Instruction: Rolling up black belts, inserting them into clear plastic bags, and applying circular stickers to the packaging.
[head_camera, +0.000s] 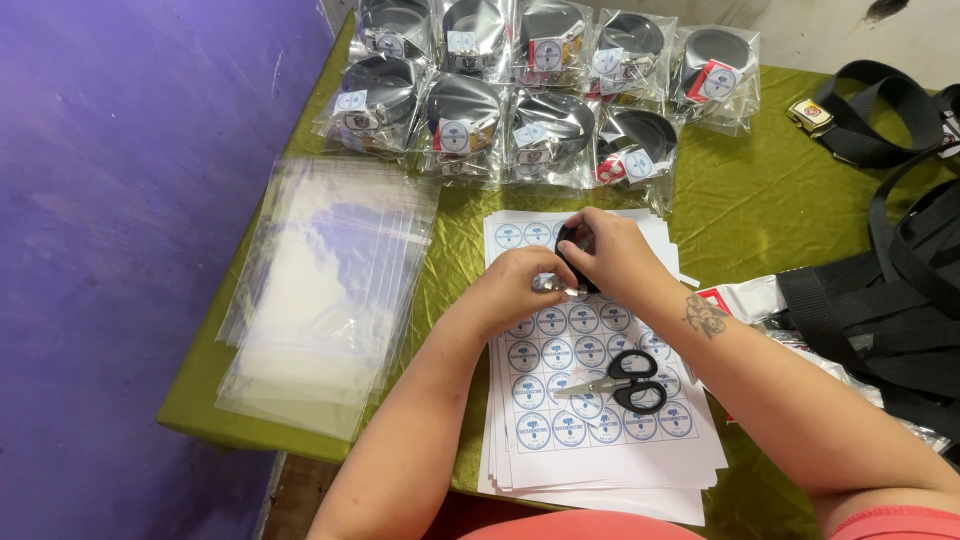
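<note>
While both hands meet above the sticker sheets (600, 440), the largest thing in sight is the table (760, 200), draped in an olive-green cloth. Left of the sheets lies a loose stack of clear plastic bags (320, 290), fanned slightly and reaching the table's left edge. Beyond the sheets, at the far side, stand two rows of bagged belts (540, 90), each a black coil sealed in clear film with a round label on it. Right of the sheets sprawls a heap of loose black belts (890, 290), one with a metal buckle showing at the far end. The sheets themselves are white paper, stacked, printed with rows of round blue-and-white stickers. On their lower half rest small black-handled scissors (625, 382), blades shut and pointing left.

Just above the upper part of the sheets, the rolled belt (572, 262) is a tight black coil, mostly hidden by fingers, with a small silvery buckle showing at its lower left. The right hand (615, 255) wraps over the coil from the right and clasps it. The left hand (520, 290) pinches at the buckle end, fingertips touching the right hand's.
</note>
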